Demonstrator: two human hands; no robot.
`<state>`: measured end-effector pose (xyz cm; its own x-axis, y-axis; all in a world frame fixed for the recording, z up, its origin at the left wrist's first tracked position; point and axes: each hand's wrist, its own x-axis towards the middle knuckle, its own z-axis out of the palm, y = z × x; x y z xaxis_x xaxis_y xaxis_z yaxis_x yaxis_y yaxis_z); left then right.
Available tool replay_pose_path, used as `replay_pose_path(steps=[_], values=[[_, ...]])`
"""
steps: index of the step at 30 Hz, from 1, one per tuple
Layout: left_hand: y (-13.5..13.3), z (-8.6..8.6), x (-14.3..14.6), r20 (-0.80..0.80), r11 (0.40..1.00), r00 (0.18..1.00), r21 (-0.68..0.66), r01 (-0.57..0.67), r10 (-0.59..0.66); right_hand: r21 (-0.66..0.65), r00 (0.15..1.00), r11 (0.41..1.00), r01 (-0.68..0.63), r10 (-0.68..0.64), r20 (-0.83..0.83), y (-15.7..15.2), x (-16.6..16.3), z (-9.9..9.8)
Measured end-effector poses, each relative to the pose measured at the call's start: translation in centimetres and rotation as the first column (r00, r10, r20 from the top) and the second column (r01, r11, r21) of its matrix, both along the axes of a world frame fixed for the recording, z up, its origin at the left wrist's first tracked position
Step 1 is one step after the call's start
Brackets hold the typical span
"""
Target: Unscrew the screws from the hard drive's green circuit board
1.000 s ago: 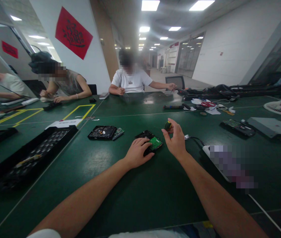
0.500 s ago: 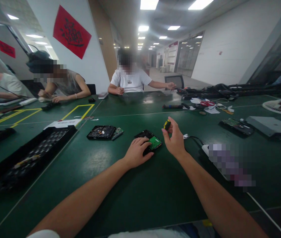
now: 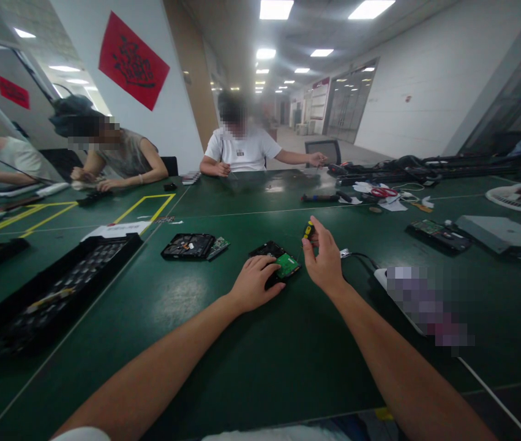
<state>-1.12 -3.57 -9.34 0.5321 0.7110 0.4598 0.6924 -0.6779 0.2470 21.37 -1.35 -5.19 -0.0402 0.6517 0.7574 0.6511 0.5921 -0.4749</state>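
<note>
My left hand [image 3: 254,282] lies over a black hard drive [image 3: 267,248] on the green table, fingers on top and thumb along its near side, gripping it. A green circuit board [image 3: 289,266] shows on the drive's right part; the rest is under my fingers. Just to the right, my right hand [image 3: 325,260] pinches the yellow and black handle of a screwdriver [image 3: 308,231] between thumb and fingers. Its thin shaft slants down faintly to the board's right edge; whether the tip sits in a screw is too small to tell.
Left of the drive lies an opened hard drive [image 3: 188,245] beside a loose circuit board [image 3: 218,247]. A long black tray [image 3: 117,251] stands farther left. To the right are a power strip [image 3: 398,300], another drive [image 3: 438,236] and a grey box [image 3: 508,236]. Co-workers sit across the table.
The screwdriver's handle has turned and tilted slightly in my right fingers, and my right thumb has shifted a little. My left hand and the hard drive stay in place.
</note>
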Motion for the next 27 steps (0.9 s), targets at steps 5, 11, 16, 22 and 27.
replay_pose_path(steps=[5, 11, 16, 22, 27], values=[[0.01, -0.03, 0.01, -0.003, 1.0, 1.0, -0.001, -0.005, 0.005, 0.004, 1.0, 1.0, 0.002, -0.002, -0.03, 0.03, 0.16, 0.02], [-0.12, 0.12, 0.04, -0.008, 1.0, 1.0, 0.003, -0.008, 0.008, -0.005, 1.0, 1.0, 0.004, -0.004, -0.021, 0.23, 0.19, -0.32], [-0.18, 0.25, 0.04, -0.01, 1.0, 1.0, -0.001, -0.003, 0.003, -0.014, 0.999, 1.0, -0.019, 0.019, -0.028, 0.19, 0.0, -0.3], [-0.13, 0.35, 0.08, -0.009, 1.0, 1.0, -0.011, -0.004, 0.004, 0.003, 1.0, 1.0, -0.007, 0.007, -0.01, 0.01, 0.07, 0.04], [-0.24, 0.36, 0.07, -0.011, 1.0, 1.0, -0.001, -0.011, 0.011, 0.007, 1.0, 1.0, 0.005, -0.005, 0.01, 0.03, 0.05, -0.03]])
